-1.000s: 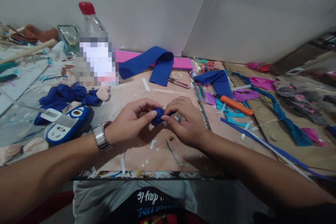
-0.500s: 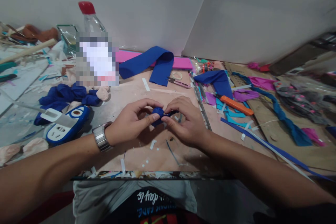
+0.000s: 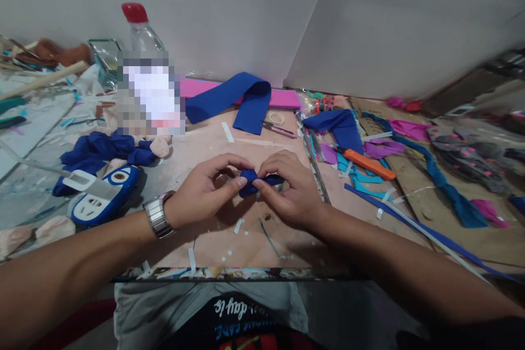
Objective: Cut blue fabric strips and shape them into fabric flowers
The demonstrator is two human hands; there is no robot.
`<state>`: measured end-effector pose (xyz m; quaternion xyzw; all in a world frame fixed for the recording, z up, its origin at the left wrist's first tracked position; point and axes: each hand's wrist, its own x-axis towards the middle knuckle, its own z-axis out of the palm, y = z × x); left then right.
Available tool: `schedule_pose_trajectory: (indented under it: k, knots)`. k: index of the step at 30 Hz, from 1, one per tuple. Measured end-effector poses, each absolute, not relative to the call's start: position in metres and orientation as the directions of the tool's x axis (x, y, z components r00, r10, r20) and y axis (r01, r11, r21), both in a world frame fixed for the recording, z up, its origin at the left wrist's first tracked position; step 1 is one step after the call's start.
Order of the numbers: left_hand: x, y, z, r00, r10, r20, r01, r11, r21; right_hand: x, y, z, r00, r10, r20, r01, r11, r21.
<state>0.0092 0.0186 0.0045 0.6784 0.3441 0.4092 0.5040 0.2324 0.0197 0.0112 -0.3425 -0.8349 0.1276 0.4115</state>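
Between my hands, just above the table, is a small bunched piece of dark blue fabric (image 3: 248, 183). My left hand (image 3: 213, 183) pinches its left side between thumb and fingers. From the right, my right hand (image 3: 289, 186) grips the same fabric, thumb against its front, and a dark blue end sticks out inside that hand. Several gathered dark blue fabric pieces (image 3: 96, 150) lie to the left of my left hand. Beyond both hands a wide blue fabric strip (image 3: 250, 93) lies folded over.
A blue-and-white power strip (image 3: 106, 197) with a plug sits by my left forearm. A red-capped bottle (image 3: 141, 27) stands at the back, beside a blurred-out screen. Tweezers (image 3: 279, 129) and a tape ring (image 3: 275, 117) lie ahead; an orange cutter (image 3: 367, 164) is among scraps at right.
The blue fabric has been turned or folded between my fingers, and more of its end shows inside my right hand. Both hands stay in nearly the same place.
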Motion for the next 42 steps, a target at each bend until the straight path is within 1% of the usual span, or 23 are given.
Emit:
schedule_pose_trajectory:
  k: [3, 5, 10, 19, 26, 30, 36, 42]
  knots:
    - [0.0088, 0.0194, 0.0037, 0.431, 0.868, 0.247, 0.098, -0.317, 0.944, 0.2325, 0.0200, 0.0106, -0.426, 0.674, 0.603, 0.459, 0.736, -0.498]
    - [0.0092, 0.0198, 0.0037, 0.431, 0.866, 0.253, 0.103, -0.325, 0.940, 0.2327, 0.0201, 0.0099, -0.426, 0.677, 0.600, 0.454, 0.734, -0.505]
    - [0.0101, 0.0192, 0.0056, 0.438, 0.872, 0.218, 0.060, -0.270, 0.961, 0.2330, 0.0195, 0.0095, -0.436, 0.680, 0.589, 0.437, 0.732, -0.522]
    - [0.0106, 0.0177, 0.0093, 0.475, 0.854, 0.211, -0.025, -0.227, 0.974, 0.2325, 0.0193, 0.0092, -0.437, 0.672, 0.598, 0.430, 0.740, -0.517]
    - [0.0099, 0.0187, 0.0078, 0.484, 0.862, 0.151, 0.010, -0.178, 0.984, 0.2335, 0.0196, 0.0084, -0.433, 0.691, 0.579, 0.438, 0.723, -0.534]
    - [0.0098, 0.0191, 0.0068, 0.463, 0.874, 0.147, 0.034, -0.184, 0.982, 0.2332, 0.0192, 0.0091, -0.438, 0.698, 0.566, 0.437, 0.716, -0.544]
    - [0.0102, 0.0194, 0.0060, 0.481, 0.869, 0.115, -0.041, -0.108, 0.993, 0.2327, 0.0193, 0.0093, -0.430, 0.686, 0.588, 0.431, 0.728, -0.534]
    - [0.0107, 0.0209, 0.0079, 0.464, 0.880, 0.105, -0.058, -0.088, 0.994, 0.2330, 0.0190, 0.0100, -0.447, 0.679, 0.583, 0.422, 0.734, -0.532]
